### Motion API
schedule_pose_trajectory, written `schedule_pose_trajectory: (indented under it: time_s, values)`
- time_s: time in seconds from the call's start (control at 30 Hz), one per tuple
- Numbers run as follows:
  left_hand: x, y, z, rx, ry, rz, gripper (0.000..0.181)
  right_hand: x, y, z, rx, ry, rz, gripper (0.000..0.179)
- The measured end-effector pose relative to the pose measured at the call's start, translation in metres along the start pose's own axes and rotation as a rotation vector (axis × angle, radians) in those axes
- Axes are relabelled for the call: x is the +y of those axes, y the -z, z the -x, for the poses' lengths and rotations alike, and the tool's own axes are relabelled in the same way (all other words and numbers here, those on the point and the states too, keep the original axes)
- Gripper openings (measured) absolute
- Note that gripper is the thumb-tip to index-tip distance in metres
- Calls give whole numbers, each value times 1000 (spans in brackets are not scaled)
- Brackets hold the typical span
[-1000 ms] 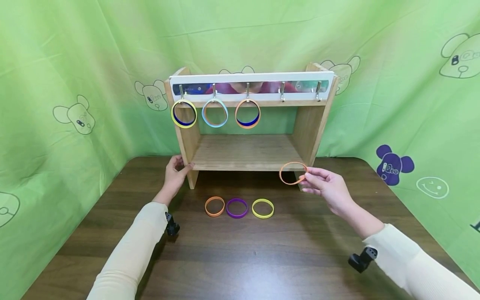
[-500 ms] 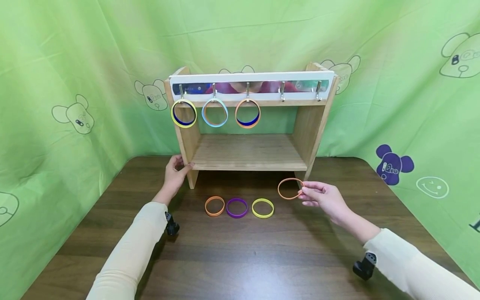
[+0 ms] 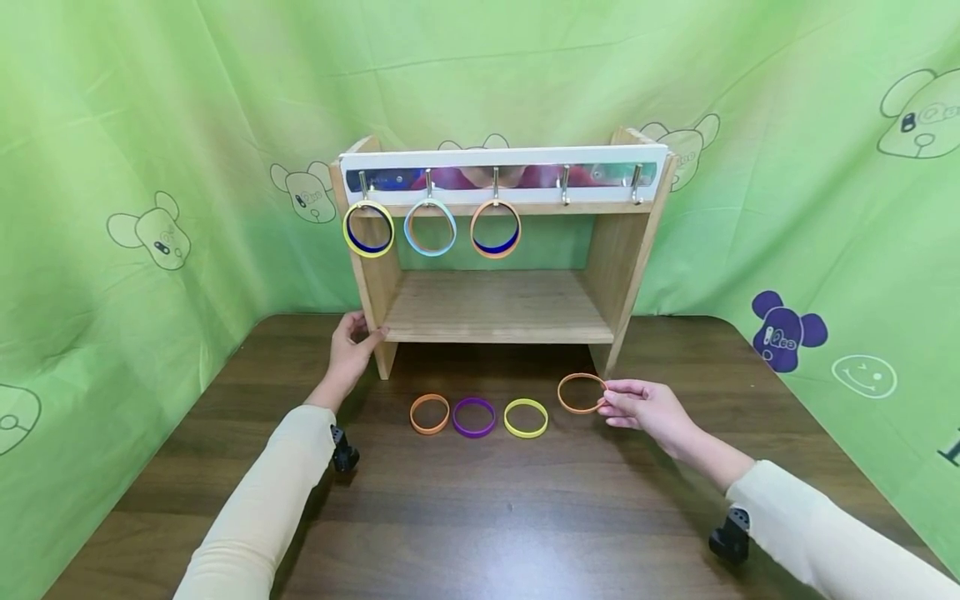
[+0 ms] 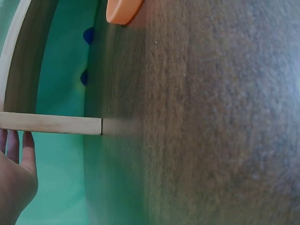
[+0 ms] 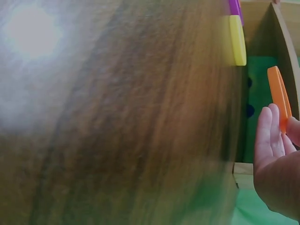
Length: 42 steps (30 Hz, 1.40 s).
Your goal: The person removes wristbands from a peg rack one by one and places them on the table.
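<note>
My right hand (image 3: 647,410) pinches an orange wristband (image 3: 567,407) between thumb and fingers. In the right wrist view this orange wristband (image 5: 280,93) is held above the table, apart from the others. My left hand (image 3: 349,354) grips the left side panel of a wooden shelf (image 3: 498,308), its thumb at the front edge. The left wrist view shows fingers (image 4: 29,152) against that panel's outer face. On the table lie an orange wristband (image 3: 413,419), a purple wristband (image 3: 474,434) and a yellow wristband (image 3: 527,434), side by side in a row.
A white-framed rail (image 3: 525,156) with several metal hooks (image 3: 566,185) spans the shelf's top. Yellow-and-blue bands (image 3: 348,239), light-blue-and-orange bands (image 3: 408,237) and orange-and-blue bands (image 3: 475,237) hang from the three left hooks. A green printed curtain (image 3: 480,67) surrounds the brown table (image 3: 465,517).
My right hand has moved down towards the tabletop with the orange wristband, which now sits about level with the row, right of the yellow one. My left hand has stayed at the shelf panel.
</note>
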<state>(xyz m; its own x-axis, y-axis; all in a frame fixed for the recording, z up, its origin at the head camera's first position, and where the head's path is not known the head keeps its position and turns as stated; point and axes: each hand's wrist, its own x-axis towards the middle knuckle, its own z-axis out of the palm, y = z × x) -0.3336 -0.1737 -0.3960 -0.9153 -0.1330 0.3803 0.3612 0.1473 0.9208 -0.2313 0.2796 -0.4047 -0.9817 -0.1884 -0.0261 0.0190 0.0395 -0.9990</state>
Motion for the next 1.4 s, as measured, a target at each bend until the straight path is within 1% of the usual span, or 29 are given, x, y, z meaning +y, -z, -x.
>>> schedule_pose_trajectory:
  time_s: [0.2, 0.3, 0.53, 0.77, 1.0, 1.23, 1.4]
  values:
    - [28, -2, 14, -15, -15, -33, 36, 8, 1, 2, -18, -42, 18, 41]
    - [31, -2, 15, -17, -23, -29, 35, 10, 1, 1, -28, -61, 21, 41]
    - [30, -2, 14, -13, -26, -15, 34, 14, 2, -1, -46, -81, 50, 43]
    - [29, -2, 15, -15, -27, -5, 34, 16, 3, 0, -58, -107, 54, 44]
    - [29, -2, 15, -9, -32, -5, 34, 17, 2, -1, -65, -106, 74, 44]
    - [28, -2, 15, -13, -23, -2, 35, 17, 2, -2, -70, -110, 77, 45]
    - [28, -2, 14, -14, -24, -5, 34, 17, 0, -2, -61, -108, 124, 45]
